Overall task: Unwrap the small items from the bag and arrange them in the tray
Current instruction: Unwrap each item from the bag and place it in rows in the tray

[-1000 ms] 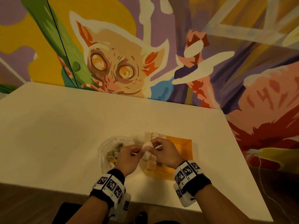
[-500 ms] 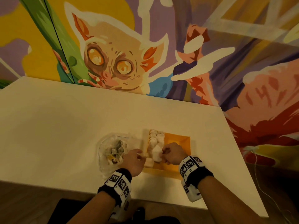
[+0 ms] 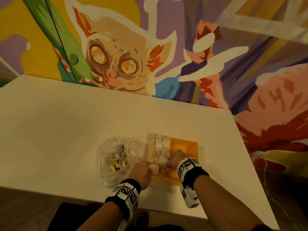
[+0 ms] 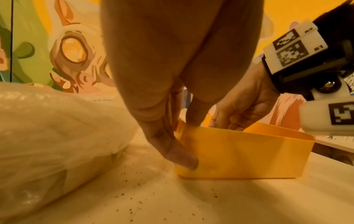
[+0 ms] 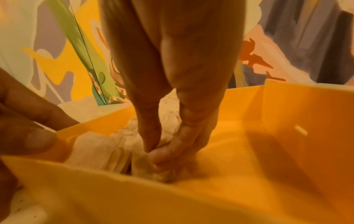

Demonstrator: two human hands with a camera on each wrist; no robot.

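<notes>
We take the square orange plastic tray as our landmark; it sits on the cream-white tabletop near the front edge. Our right hand reaches down inside the tray, and in the right wrist view its thumb and fingers pinch one of the small pale tea bags against the tray floor, beside the others. These small pale tea bags stand in two close rows along the tray's left wall, running from its far wall to its near wall; the right half of the tray floor shows bare orange.

Our left hand is at the tray's near left corner. In the left wrist view its thumb presses the outside of the left wall and its forefinger hooks over the rim, so it grips the wall of the tray.

Just left of the tray, touching our left hand, lies the crumpled clear plastic bag, its mouth open upward, with more wrapped items and a yellow tag inside. Dark specks dot the tabletop in front of the tray. Behind the table stands a painted mural wall with a wide-eyed animal.
</notes>
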